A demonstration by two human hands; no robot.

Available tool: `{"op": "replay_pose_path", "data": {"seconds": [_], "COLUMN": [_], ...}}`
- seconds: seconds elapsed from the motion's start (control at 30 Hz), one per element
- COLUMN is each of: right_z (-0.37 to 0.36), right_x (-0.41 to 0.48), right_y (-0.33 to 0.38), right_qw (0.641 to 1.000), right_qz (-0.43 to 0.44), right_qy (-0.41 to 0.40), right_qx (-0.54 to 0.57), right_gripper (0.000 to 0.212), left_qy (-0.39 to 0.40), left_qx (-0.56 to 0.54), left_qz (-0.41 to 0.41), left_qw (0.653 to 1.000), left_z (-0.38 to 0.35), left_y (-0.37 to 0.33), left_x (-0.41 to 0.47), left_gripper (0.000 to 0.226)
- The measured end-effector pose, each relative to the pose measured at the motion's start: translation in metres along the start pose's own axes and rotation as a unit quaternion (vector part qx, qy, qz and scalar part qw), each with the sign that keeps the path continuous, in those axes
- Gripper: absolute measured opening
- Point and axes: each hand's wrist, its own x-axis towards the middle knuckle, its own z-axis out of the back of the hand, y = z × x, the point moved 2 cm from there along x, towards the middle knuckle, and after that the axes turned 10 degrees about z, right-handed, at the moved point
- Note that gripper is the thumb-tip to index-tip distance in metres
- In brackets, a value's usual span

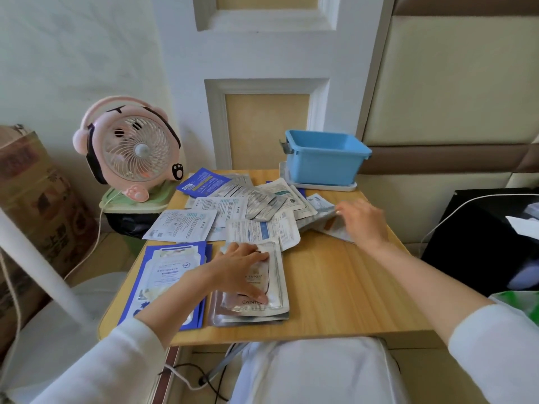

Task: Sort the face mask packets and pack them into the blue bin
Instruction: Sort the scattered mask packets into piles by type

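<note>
While your left hand (pixel 242 268) presses flat, fingers spread, on the silvery packet stack (pixel 250 287) at seven o'clock, your right hand (pixel 360 220) pinches a grey foil packet (pixel 323 223) at three o'clock. Loose white packets (pixel 233 211) litter the wooden table (pixel 335 287); the blue plastic bin (pixel 325 158) sits at one o'clock.

Small wooden table (pixel 335 287) w/ face mask packets all over. Left hand (pixel 242 269) lies flat on a silver packet stack (pixel 271 304) at the near edge, just beside a blue packet stack (pixel 166 275). Right hand (pixel 361 220) – fingers curled on a silver packet (pixel 326 224) at the edge of the loose pile (pixel 233 208). Blue bin (pixel 326 158) sits on a white lid at the far right corner. Pink fan (pixel 131 150) to the left, off the table.
</note>
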Motion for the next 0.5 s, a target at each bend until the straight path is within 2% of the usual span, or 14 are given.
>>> {"op": "replay_pose_path", "data": {"seconds": [0.07,0.13,0.17,0.23,0.3,0.37,0.43,0.5], "right_z": [0.018,0.028,0.029,0.031,0.031,0.030,0.029,0.028], "right_x": [0.006,0.012,0.015,0.018,0.016,0.011,0.005,0.000], "right_y": [-0.012,-0.024,-0.028,-0.026,-0.014,0.002,0.017,0.028], "right_qw": [0.983,0.929,0.894,0.831,0.802,0.781,0.765,0.748], "right_qz": [-0.127,-0.282,-0.333,-0.384,-0.397,-0.396,-0.392,-0.373], "right_qy": [-0.114,-0.149,-0.155,-0.149,-0.116,-0.088,-0.051,0.009], "right_qx": [0.066,0.185,0.257,0.375,0.432,0.475,0.509,0.549], "right_gripper": [0.010,0.010,0.011,0.017,0.023,0.024,0.021,0.019], "left_qy": [-0.003,-0.020,-0.034,-0.081,-0.121,-0.099,-0.048,-0.048], "left_qx": [-0.017,-0.092,-0.139,-0.202,-0.276,-0.414,-0.568,-0.673], "left_qz": [0.000,-0.003,-0.006,-0.012,-0.022,-0.036,-0.051,-0.058], "left_qw": [1.000,0.996,0.990,0.976,0.953,0.904,0.820,0.736], "left_z": [0.001,0.005,0.007,0.013,0.018,0.022,0.028,0.037], "left_y": [0.001,0.002,0.001,-0.005,-0.014,-0.024,-0.033,-0.038], "left_x": [0.000,0.000,0.001,0.000,0.000,0.000,0.000,0.002], "left_gripper": [0.093,0.075,0.065,0.057,0.056,0.057,0.060,0.051]}}
